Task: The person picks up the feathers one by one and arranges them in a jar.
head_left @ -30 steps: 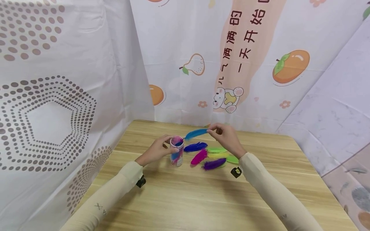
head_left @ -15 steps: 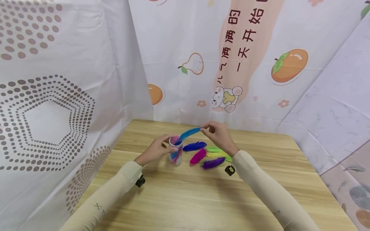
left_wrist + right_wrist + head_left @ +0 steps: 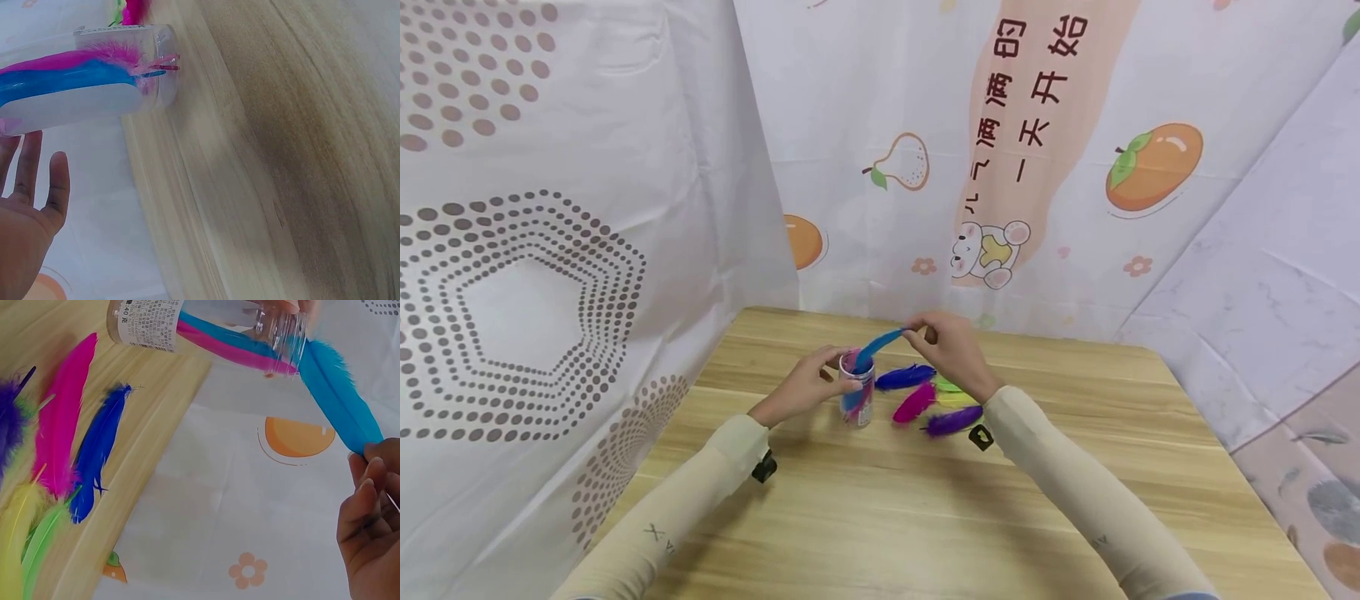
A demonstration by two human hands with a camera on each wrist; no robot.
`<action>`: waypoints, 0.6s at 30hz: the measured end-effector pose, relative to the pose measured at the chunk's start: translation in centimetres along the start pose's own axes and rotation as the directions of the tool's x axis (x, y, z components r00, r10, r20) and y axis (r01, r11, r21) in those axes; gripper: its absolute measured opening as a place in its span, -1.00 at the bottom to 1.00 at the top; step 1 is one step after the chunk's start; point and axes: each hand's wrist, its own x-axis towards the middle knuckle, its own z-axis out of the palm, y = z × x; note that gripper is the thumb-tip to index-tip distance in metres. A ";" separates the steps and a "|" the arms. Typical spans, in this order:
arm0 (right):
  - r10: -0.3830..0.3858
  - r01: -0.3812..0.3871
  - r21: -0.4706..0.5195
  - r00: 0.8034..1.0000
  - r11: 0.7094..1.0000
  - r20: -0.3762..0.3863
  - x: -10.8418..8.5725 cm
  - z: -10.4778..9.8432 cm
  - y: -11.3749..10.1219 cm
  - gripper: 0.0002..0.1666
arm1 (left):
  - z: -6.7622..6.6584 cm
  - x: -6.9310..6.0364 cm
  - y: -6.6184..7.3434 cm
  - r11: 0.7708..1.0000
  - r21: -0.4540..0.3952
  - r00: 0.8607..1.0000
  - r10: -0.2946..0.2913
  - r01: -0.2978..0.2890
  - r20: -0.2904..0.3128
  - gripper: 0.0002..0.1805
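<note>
A clear plastic jar (image 3: 859,407) with a white label stands on the wooden table, pink and blue feathers inside it. My left hand (image 3: 803,384) holds the jar near its rim, thumb in front and fingers behind. In the left wrist view, part of that left hand (image 3: 28,212) shows beside the jar (image 3: 81,81). My right hand (image 3: 951,348) pinches the tip of a light blue feather (image 3: 880,342). The right wrist view shows this blue feather (image 3: 337,394) slanting from the right fingertips (image 3: 369,464) to the jar's mouth, its other end at or inside the opening.
Several loose feathers lie right of the jar: a dark blue feather (image 3: 906,377), a magenta feather (image 3: 914,403), a purple feather (image 3: 955,421), and yellow and green ones partly under my right arm. A printed cloth (image 3: 850,250) hangs behind the table (image 3: 880,517).
My right hand has moved left with the light blue feather, bringing its lower end from beside the rim to the jar's mouth. The left hand keeps its hold on the jar.
</note>
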 end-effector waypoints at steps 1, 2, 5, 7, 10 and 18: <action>-0.004 0.004 0.000 1.000 1.000 0.003 0.1 0.1 -0.1 -0.85 | 0.0 0.0 0.0 1.000 -0.001 1.000 0.001 -0.001 -0.001 -0.38; -0.011 0.011 0.001 1.000 1.000 0.004 0.2 0.2 -0.2 -0.86 | -0.1 0.0 0.0 1.000 -0.004 1.000 0.002 -0.002 -0.001 -0.39; -0.031 0.031 0.006 0.999 1.000 0.007 0.3 0.5 -0.3 -0.87 | -0.1 0.0 0.0 1.000 -0.009 1.000 0.002 -0.002 0.002 -0.40; -0.039 0.039 0.008 0.999 0.999 0.016 0.3 0.7 -0.4 -0.87 | -0.1 0.1 -0.1 1.000 -0.007 1.000 0.003 -0.003 0.006 -0.40; -0.044 0.044 0.008 0.998 0.999 0.039 0.3 1.0 -0.4 -0.88 | -0.1 0.1 -0.2 1.000 -0.004 1.000 0.000 0.000 0.007 -0.41; -0.064 0.063 0.014 0.995 0.998 0.070 0.5 2.0 -1.3 -0.89 | -0.1 0.0 -0.2 1.000 -0.003 1.000 -0.003 0.003 0.004 -0.40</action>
